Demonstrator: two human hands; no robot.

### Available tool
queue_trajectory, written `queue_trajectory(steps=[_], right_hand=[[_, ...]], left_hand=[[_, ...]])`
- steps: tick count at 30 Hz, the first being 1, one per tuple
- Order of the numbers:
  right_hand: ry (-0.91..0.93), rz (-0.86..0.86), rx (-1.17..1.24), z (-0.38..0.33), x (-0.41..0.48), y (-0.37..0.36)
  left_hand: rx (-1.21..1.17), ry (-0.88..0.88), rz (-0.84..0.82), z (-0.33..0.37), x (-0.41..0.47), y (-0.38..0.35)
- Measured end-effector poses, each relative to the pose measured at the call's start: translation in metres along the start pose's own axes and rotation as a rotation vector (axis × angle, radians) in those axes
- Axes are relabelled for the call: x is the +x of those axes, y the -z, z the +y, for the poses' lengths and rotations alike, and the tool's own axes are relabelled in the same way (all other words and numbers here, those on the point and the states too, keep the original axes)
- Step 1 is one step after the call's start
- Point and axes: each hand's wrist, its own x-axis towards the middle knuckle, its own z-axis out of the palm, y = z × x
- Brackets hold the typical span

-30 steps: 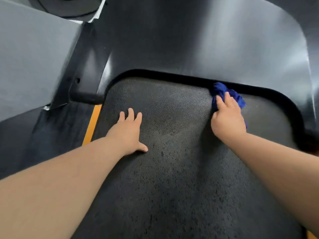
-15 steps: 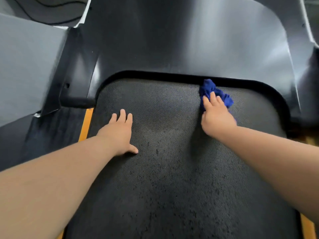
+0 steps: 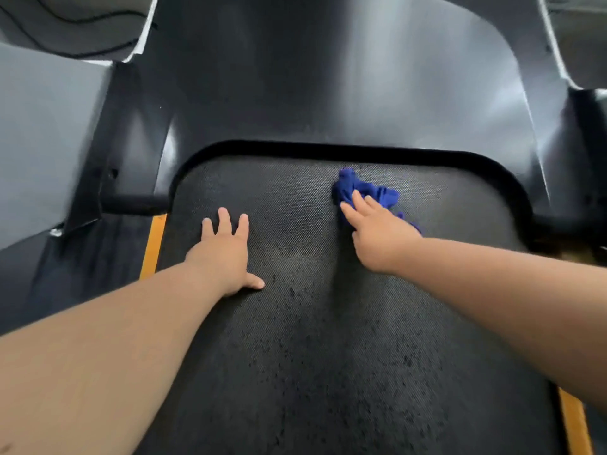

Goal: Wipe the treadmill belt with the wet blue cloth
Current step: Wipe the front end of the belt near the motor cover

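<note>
Treadmill belt point(image 3: 328, 356): dark, finely dimpled, with darker blotchy speckles over the near half and a paler, even band at the far end; yellow strip point(image 3: 152, 247) runs along its left edge. Blue cloth point(image 3: 371, 192): vivid blue, bunched into a crumpled wad, lying on the belt right of centre, just short of the black gap under the glossy motor cover point(image 3: 328, 93). Against a second ago, the cloth sits further left, nearer the other hand, and has come off the gap's edge. Left grip point(image 3: 226, 254): open, palm flat on the belt, fingers spread, thumb out to the right, arm straight. Right grip point(image 3: 377, 238): open, straight fingers pressing down on the cloth, a blue fold showing at its right side.
</note>
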Motion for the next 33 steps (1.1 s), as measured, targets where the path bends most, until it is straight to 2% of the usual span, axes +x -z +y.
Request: queue_trajectory(steps=[2,4,5,7,9,11,13,15,17,19,21,24,27,29,30,32,33], right_hand=[[0.198,-0.01,-0.017,-0.024,-0.022,-0.008],[0.338,-0.012,-0.058,-0.019,-0.031,-0.007],[0.346,0.004,-0.107,-0.008,-0.022,-0.003],[0.243,0.046,-0.158,0.006,0.006,0.008],[0.142,0.023,-0.016,0.001,0.025,0.018],[0.176,0.017,0.215,-0.013,0.02,0.023],[0.199,0.176,0.409,-0.012,-0.005,0.027],[0.064,0.394,0.43,0.005,-0.027,0.022],[-0.202,0.421,0.389,0.031,-0.041,0.006],[-0.38,0.229,0.254,0.053,-0.049,-0.009],[-0.393,0.045,0.159,0.061,-0.053,-0.019],[-0.398,-0.056,0.169,0.058,-0.048,-0.013],[-0.403,-0.103,0.141,0.054,-0.046,-0.011],[-0.404,-0.117,0.146,0.054,-0.047,-0.011],[-0.4,-0.121,0.143,0.054,-0.047,-0.011],[-0.392,-0.13,0.145,0.054,-0.047,-0.01],[-0.388,-0.132,0.152,0.054,-0.047,-0.011]], left_hand=[[-0.003,-0.006,-0.004,0.001,-0.001,0.001],[-0.011,-0.008,0.012,0.001,-0.001,-0.001],[-0.018,-0.005,0.02,0.001,-0.001,-0.002],[-0.026,-0.008,0.022,-0.002,-0.001,0.0],[-0.044,-0.01,-0.009,-0.004,-0.004,0.002],[-0.099,0.027,0.012,-0.001,-0.007,0.003],[-0.122,0.042,0.18,0.012,-0.009,0.008],[-0.019,-0.126,0.368,0.036,-0.006,0.013],[0.062,-0.371,0.449,0.072,0.005,0.014],[0.151,-0.515,0.432,0.107,0.019,0.011],[0.214,-0.528,0.423,0.125,0.032,0.006],[0.211,-0.404,0.525,0.104,0.05,0.001],[-0.028,0.009,0.59,0.053,0.054,0.003],[-0.286,0.278,0.507,0.037,0.057,0.011],[-0.36,0.35,0.47,0.04,0.059,0.015],[-0.381,0.369,0.445,0.061,0.059,0.019],[-0.358,0.31,0.457,0.076,0.06,0.019]])
